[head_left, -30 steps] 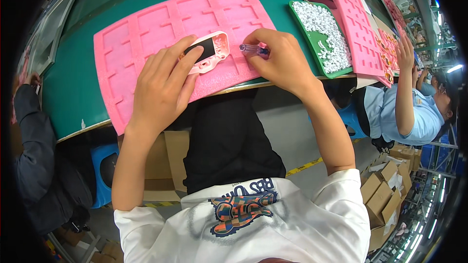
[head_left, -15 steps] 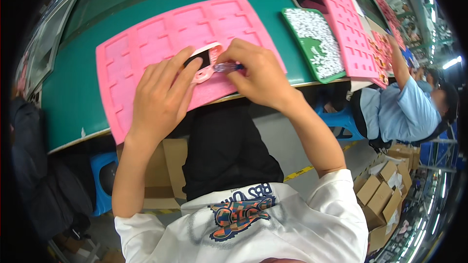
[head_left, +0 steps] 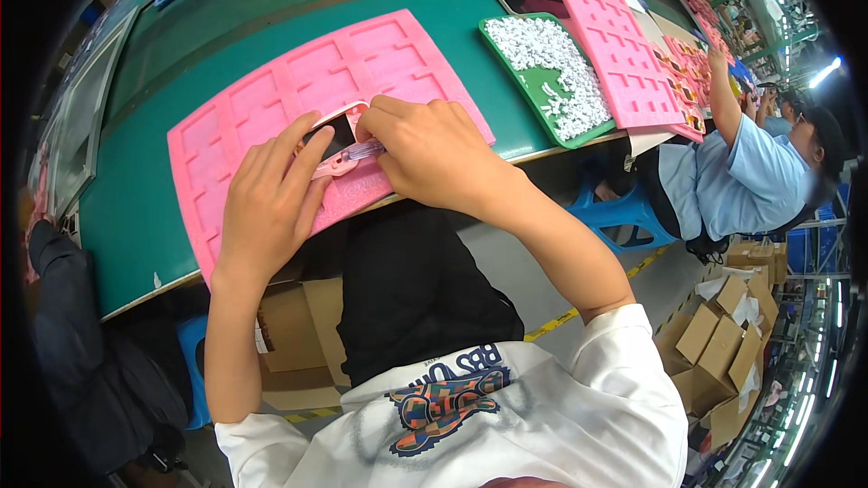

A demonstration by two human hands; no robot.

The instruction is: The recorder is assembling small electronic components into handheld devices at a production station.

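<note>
Between my hands, over the near edge of a pink moulded tray (head_left: 237, 108), is a small pink handheld device (head_left: 336, 165) with a black screen. My left hand (head_left: 268, 194) is closed on its left side, with fingers lying along and over the screen. At the device's right end, the bent fingers of my right hand (head_left: 438, 152) pinch a slim tool with a clear, purplish handle (head_left: 362, 151). The tool lies nearly level against the device; its tip is too small to make out.
A green tray (head_left: 548, 95) of small white parts lies to the right, beside another pink moulded tray (head_left: 601, 41). A blue tray (head_left: 161, 2) stands at the far left. A co-worker in light blue (head_left: 710, 176) sits at right; a dark-clothed person (head_left: 77, 334) is at left.
The view has shifted, so the bench trays on the right sit further left in the picture. My hands, the pink device and the clear-handled tool have moved left and slightly nearer; both grips persist.
</note>
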